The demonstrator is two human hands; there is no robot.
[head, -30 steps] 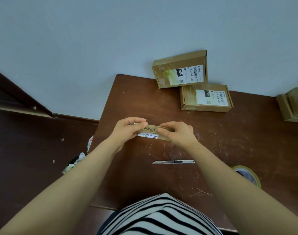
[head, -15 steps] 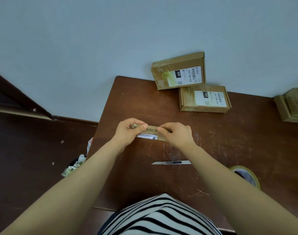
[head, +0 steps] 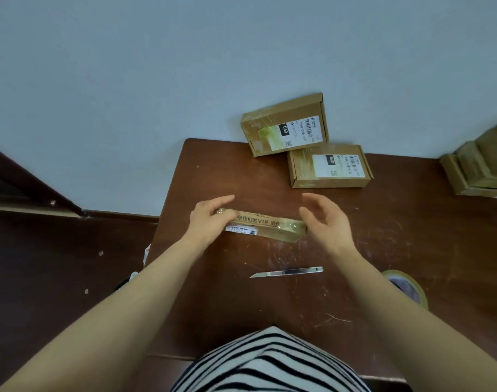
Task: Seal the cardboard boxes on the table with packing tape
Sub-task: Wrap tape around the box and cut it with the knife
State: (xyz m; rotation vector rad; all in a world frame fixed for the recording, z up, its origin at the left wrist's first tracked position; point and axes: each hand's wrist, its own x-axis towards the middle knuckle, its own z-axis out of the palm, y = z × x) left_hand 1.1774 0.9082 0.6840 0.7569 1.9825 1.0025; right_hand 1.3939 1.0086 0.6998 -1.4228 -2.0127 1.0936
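Observation:
A slim, long cardboard box (head: 270, 226) with printed lettering and glossy tape lies on the brown table (head: 411, 236) in front of me. My left hand (head: 210, 219) grips its left end, thumb on top. My right hand (head: 325, 219) hovers just off its right end, fingers spread and empty. A silver utility knife (head: 288, 272) lies nearer to me, blade pointing left. A roll of packing tape (head: 408, 287) sits at the right, partly hidden by my right forearm.
Two flat labelled boxes stand at the table's far edge, one (head: 286, 124) leaning on the wall, the other (head: 329, 165) flat. More boxes (head: 479, 168) are stacked at far right. A bin with rubbish (head: 139, 267) sits on the floor left of the table.
My right hand has let go of the box's right end and opened, drawing away to the right. More of the slim box shows. The left hand keeps its grip.

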